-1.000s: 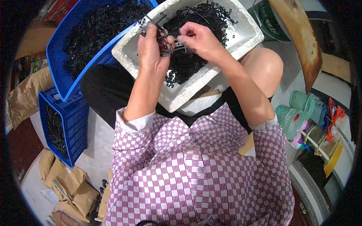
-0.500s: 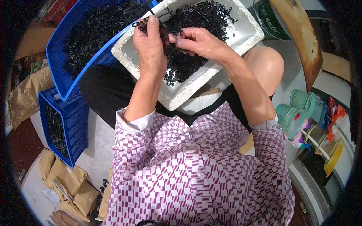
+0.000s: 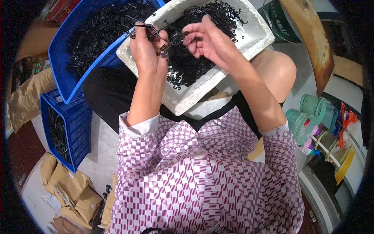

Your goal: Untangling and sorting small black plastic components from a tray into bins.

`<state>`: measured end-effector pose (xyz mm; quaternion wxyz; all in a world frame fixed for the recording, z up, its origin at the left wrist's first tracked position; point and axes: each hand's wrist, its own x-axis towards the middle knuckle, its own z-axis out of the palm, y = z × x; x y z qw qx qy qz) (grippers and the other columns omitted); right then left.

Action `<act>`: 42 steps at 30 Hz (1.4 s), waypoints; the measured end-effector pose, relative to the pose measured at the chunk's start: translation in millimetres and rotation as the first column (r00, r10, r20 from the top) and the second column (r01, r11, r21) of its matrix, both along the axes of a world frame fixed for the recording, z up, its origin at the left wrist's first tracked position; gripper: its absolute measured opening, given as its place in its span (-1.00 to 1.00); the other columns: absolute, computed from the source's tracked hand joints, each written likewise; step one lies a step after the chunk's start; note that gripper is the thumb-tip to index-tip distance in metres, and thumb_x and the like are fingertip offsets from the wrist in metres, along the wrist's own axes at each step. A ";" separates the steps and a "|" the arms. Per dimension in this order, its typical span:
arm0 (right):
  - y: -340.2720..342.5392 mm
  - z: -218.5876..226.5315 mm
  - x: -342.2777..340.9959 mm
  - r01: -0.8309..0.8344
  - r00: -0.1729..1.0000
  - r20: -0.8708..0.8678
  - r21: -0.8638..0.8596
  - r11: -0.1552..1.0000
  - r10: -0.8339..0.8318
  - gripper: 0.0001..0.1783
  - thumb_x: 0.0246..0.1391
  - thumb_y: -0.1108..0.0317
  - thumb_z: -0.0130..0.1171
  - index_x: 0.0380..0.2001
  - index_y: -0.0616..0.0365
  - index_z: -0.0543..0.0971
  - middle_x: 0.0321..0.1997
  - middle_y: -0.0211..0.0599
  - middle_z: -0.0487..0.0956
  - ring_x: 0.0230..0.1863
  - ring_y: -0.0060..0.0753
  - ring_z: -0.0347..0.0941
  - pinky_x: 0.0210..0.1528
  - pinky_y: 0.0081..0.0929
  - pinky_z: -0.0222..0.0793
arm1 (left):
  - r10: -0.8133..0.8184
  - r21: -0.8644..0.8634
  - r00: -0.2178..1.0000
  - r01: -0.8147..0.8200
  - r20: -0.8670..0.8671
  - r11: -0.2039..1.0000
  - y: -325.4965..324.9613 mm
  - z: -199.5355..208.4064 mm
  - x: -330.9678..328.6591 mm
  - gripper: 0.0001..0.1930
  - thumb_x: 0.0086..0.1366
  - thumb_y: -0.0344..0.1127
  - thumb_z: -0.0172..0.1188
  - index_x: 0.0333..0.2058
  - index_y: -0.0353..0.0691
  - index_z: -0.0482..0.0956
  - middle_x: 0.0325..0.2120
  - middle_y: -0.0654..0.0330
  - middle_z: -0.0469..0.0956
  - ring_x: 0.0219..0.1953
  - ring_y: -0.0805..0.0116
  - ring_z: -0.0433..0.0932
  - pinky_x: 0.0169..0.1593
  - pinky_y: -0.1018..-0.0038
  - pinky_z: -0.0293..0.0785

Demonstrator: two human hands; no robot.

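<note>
My left hand [image 3: 150, 52] is closed around several thin black plastic pieces [image 3: 163, 50] with small square ends, over the left rim of a white foam box [image 3: 183, 102]. Their ends stick out past the thumb and between the fingers. To its right, above the box, my right hand [image 3: 210, 45] has its fingers loosely bent and apart, and I see nothing held in it. Below both hands a heap of small black plastic parts [image 3: 191, 72] fills much of the box, which rests across my lap.
A large blue bin [image 3: 64, 84] with more black parts stands at the far left, a smaller blue crate [image 3: 80, 128] nearer. Brown paper packages [image 3: 80, 187] lie at the lower left. Green plastic baskets [image 3: 300, 126] stand on the right, a dark green bucket [image 3: 280, 23] behind the box.
My right hand has let go of the pieces at my left hand and moved right and slightly up, its fingers opening. My left hand has shifted slightly left and down, still holding the black pieces.
</note>
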<state>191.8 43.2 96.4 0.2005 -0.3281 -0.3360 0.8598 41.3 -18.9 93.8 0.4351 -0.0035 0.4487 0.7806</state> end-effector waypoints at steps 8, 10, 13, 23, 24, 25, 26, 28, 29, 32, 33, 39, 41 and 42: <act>-7.0 -6.0 -4.8 -0.098 0.986 0.160 0.378 0.921 0.040 -0.78 0.14 0.18 -0.07 -0.40 0.11 0.39 -0.53 -0.49 0.40 -0.58 -0.69 0.26 -0.57 -0.77 0.15 | -0.008 -0.047 0.998 0.010 0.060 0.999 -1.6 -6.8 0.5 -0.80 0.26 -0.23 -0.04 -0.42 -0.25 0.29 -0.62 0.17 0.38 -0.72 0.41 0.36 -0.68 0.61 0.37; -5.9 -6.8 -5.7 -0.036 0.985 0.172 0.341 0.939 -0.024 -0.79 0.14 0.20 -0.07 -0.41 0.10 0.38 -0.54 -0.51 0.39 -0.59 -0.70 0.25 -0.60 -0.78 0.12 | -0.016 -0.038 0.997 0.019 0.072 0.999 -0.9 -6.0 3.1 -0.80 0.25 -0.22 -0.04 -0.42 -0.25 0.29 -0.62 0.17 0.38 -0.72 0.40 0.36 -0.68 0.60 0.38; -5.4 -8.3 -5.5 0.103 0.987 0.096 0.265 0.959 -0.132 -0.86 0.11 0.29 -0.06 -0.44 0.11 0.37 -0.59 -0.48 0.36 -0.61 -0.71 0.24 -0.63 -0.77 0.07 | -0.002 -0.032 0.998 0.004 0.064 0.999 0.7 1.8 12.1 -0.79 0.25 -0.22 -0.03 -0.41 -0.25 0.28 -0.61 0.17 0.38 -0.71 0.38 0.37 -0.68 0.61 0.36; -6.2 -7.3 -4.4 0.123 0.992 -0.021 0.073 0.990 -0.121 -0.89 0.06 0.45 -0.06 -0.32 0.16 0.42 -0.45 -0.35 0.44 -0.54 -0.70 0.28 -0.59 -0.75 0.15 | 0.017 -0.007 0.968 -0.015 0.251 1.000 -0.7 -20.0 -10.4 -0.79 0.26 -0.25 -0.05 -0.45 -0.29 0.32 -0.61 0.17 0.37 -0.68 0.40 0.37 -0.66 0.60 0.37; -11.3 -6.9 -7.1 0.022 0.999 -0.033 0.114 0.993 -0.018 -0.88 0.05 0.46 -0.05 -0.30 0.16 0.42 -0.43 -0.36 0.45 -0.53 -0.70 0.29 -0.58 -0.76 0.17 | 0.015 0.011 0.963 -0.019 0.268 1.000 -1.4 -23.5 -11.8 -0.78 0.26 -0.25 -0.06 -0.46 -0.29 0.32 -0.61 0.18 0.37 -0.68 0.41 0.37 -0.66 0.60 0.38; -12.9 -6.1 -7.7 -0.075 0.996 -0.039 0.159 0.984 0.082 -0.87 0.05 0.46 -0.04 -0.29 0.16 0.43 -0.41 -0.37 0.45 -0.51 -0.71 0.30 -0.57 -0.76 0.19 | 0.008 0.032 0.958 -0.018 0.287 0.999 -0.1 -21.6 -10.3 -0.78 0.26 -0.25 -0.07 -0.46 -0.29 0.33 -0.61 0.18 0.37 -0.68 0.41 0.37 -0.65 0.60 0.38; -13.2 -7.0 -8.4 -0.072 0.996 -0.039 0.160 0.984 0.080 -0.87 0.05 0.46 -0.04 -0.29 0.16 0.43 -0.41 -0.37 0.45 -0.51 -0.71 0.30 -0.57 -0.76 0.19 | 0.005 0.033 0.958 -0.016 0.287 0.999 1.0 -19.7 -9.0 -0.78 0.26 -0.25 -0.07 -0.46 -0.29 0.33 -0.61 0.18 0.37 -0.68 0.41 0.37 -0.65 0.60 0.38; -13.8 -10.8 -9.3 -0.129 0.989 -0.039 0.239 0.962 0.142 -0.87 0.04 0.46 -0.02 -0.29 0.15 0.43 -0.42 -0.41 0.46 -0.50 -0.73 0.31 -0.55 -0.78 0.21 | 0.037 0.003 0.962 -0.039 0.271 0.999 2.5 -16.2 -5.3 -0.77 0.27 -0.24 -0.07 -0.46 -0.29 0.33 -0.60 0.18 0.37 -0.67 0.41 0.38 -0.65 0.60 0.38; -13.6 -11.5 -9.4 -0.157 0.984 -0.037 0.278 0.948 0.174 -0.87 0.04 0.46 -0.02 -0.30 0.15 0.43 -0.42 -0.43 0.46 -0.50 -0.74 0.31 -0.54 -0.79 0.22 | 0.053 -0.012 0.964 -0.051 0.262 0.999 3.1 -14.5 -3.5 -0.77 0.27 -0.24 -0.08 -0.46 -0.29 0.33 -0.60 0.18 0.37 -0.67 0.41 0.39 -0.65 0.60 0.38; -12.7 -9.9 -11.3 -0.131 0.988 -0.047 0.249 0.960 0.147 -0.87 0.04 0.43 -0.01 -0.30 0.15 0.43 -0.44 -0.46 0.46 -0.52 -0.74 0.30 -0.54 -0.79 0.22 | 0.037 -0.019 0.972 -0.034 0.233 0.999 2.7 -14.1 -1.6 -0.77 0.26 -0.24 -0.07 -0.47 -0.29 0.32 -0.60 0.18 0.38 -0.68 0.41 0.39 -0.66 0.59 0.38; -12.4 -9.7 -11.9 -0.119 0.990 -0.051 0.235 0.965 0.134 -0.87 0.04 0.42 0.00 -0.30 0.15 0.43 -0.44 -0.48 0.45 -0.53 -0.74 0.30 -0.54 -0.79 0.21 | 0.030 -0.022 0.975 -0.026 0.219 0.999 2.3 -14.1 -1.6 -0.77 0.26 -0.23 -0.07 -0.47 -0.29 0.32 -0.60 0.18 0.38 -0.69 0.41 0.38 -0.67 0.58 0.37; 9.1 -29.4 0.9 -0.315 0.909 0.417 0.693 0.649 -0.004 -0.83 0.05 0.39 -0.02 -0.26 0.15 0.42 -0.41 -0.43 0.47 -0.51 -0.68 0.35 -0.49 -0.76 0.27 | -0.094 0.024 0.976 0.091 0.199 0.996 -4.5 -9.0 -3.7 -0.76 0.25 -0.22 -0.04 -0.48 -0.28 0.31 -0.67 0.18 0.38 -0.75 0.43 0.36 -0.72 0.58 0.34; 22.4 -43.4 11.1 -0.421 0.801 0.447 0.894 0.157 -0.398 -0.77 0.06 0.36 -0.03 -0.18 0.14 0.41 -0.35 -0.37 0.48 -0.47 -0.61 0.41 -0.44 -0.70 0.32 | -0.113 0.078 0.989 0.106 0.092 0.991 -7.8 3.5 -3.0 -0.75 0.24 -0.21 -0.02 -0.49 -0.27 0.32 -0.70 0.19 0.37 -0.77 0.44 0.35 -0.74 0.58 0.33; 20.1 -36.9 12.4 -0.423 0.804 0.448 0.893 0.154 -0.390 -0.77 0.06 0.36 -0.03 -0.18 0.14 0.41 -0.35 -0.37 0.48 -0.47 -0.61 0.41 -0.44 -0.70 0.32 | -0.104 0.076 0.990 0.097 0.093 0.992 -10.0 6.5 -3.6 -0.75 0.24 -0.21 -0.02 -0.49 -0.27 0.32 -0.70 0.19 0.37 -0.77 0.44 0.35 -0.74 0.58 0.33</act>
